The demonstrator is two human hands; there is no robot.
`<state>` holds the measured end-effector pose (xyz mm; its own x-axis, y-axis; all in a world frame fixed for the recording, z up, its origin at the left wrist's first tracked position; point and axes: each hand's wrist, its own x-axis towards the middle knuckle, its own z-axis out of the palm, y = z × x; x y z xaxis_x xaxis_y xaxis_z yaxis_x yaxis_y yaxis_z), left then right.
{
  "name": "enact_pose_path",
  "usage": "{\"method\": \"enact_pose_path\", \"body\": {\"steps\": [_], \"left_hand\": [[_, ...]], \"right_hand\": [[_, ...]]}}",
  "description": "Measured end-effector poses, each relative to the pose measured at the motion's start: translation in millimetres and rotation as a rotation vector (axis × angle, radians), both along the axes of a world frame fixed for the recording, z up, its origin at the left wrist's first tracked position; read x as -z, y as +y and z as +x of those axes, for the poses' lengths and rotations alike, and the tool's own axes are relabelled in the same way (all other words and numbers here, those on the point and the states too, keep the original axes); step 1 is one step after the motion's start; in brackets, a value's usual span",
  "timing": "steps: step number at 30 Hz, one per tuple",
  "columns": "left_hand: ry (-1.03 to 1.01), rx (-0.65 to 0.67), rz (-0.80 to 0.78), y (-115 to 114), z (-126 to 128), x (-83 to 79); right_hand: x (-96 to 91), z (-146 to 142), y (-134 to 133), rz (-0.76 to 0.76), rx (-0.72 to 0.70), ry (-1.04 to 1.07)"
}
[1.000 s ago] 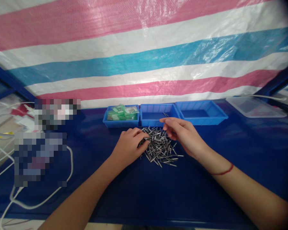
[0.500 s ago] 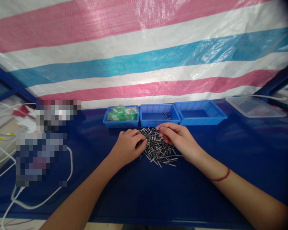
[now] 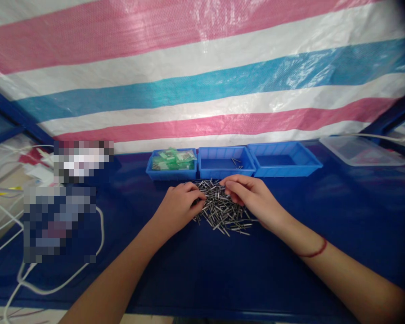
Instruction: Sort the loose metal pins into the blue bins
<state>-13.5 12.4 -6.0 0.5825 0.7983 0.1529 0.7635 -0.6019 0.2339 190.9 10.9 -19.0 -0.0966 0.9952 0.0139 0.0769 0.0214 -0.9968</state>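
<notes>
Pins (image 3: 222, 213) of grey metal lie in a loose heap on a glossy, deep blue table (image 3: 202, 274), midway between a person's bare hands. The left hand (image 3: 180, 204) rests at the heap's left edge, fingers curled and the gap to the thumb narrow; whether they grip a pin cannot be told. The right hand (image 3: 251, 193), a thin red bracelet (image 3: 317, 251) circling its wrist, bends over the opposite side, thumb and forefinger drawn close together at the heap's upper edge; what, if anything, they pinch is too small to make out.

Beyond the heap, three blue bins stand in a row: the left bin (image 3: 171, 175) holds green packets (image 3: 168, 159), the middle bin (image 3: 224, 173) has a few loose pins on its floor, and the right bin (image 3: 286, 171) sits just beside it. Farther right lies a clear plastic lid (image 3: 361, 153).

A sheet (image 3: 195, 99) striped in pink, white and blue covers the back of the workspace, light glinting off its creases, between dark blue metal posts (image 3: 37, 131). At left, a white cable (image 3: 102, 231) loops over the table near two blurred patches, and a pale floor shows below the front edge.
</notes>
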Motion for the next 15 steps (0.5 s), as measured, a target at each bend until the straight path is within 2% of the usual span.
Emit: {"method": "enact_pose_path", "body": {"steps": [6,10,12,15], "left_hand": [[0.034,-0.150,-0.003,-6.9,12.2,0.0],[0.091,-0.147,0.069,-10.0,15.1,1.6],[0.119,-0.135,0.124,-10.0,14.5,1.4],[0.102,-0.146,0.175,-9.1,13.1,-1.7]], "right_hand": [[2.3,-0.5,-1.4,-0.004,0.000,-0.016],[2.7,-1.2,-1.7,0.024,-0.001,-0.034],[3.0,-1.1,-2.5,0.066,-0.004,-0.087],[3.5,-1.3,-5.6,0.207,-0.027,-0.232]]}}
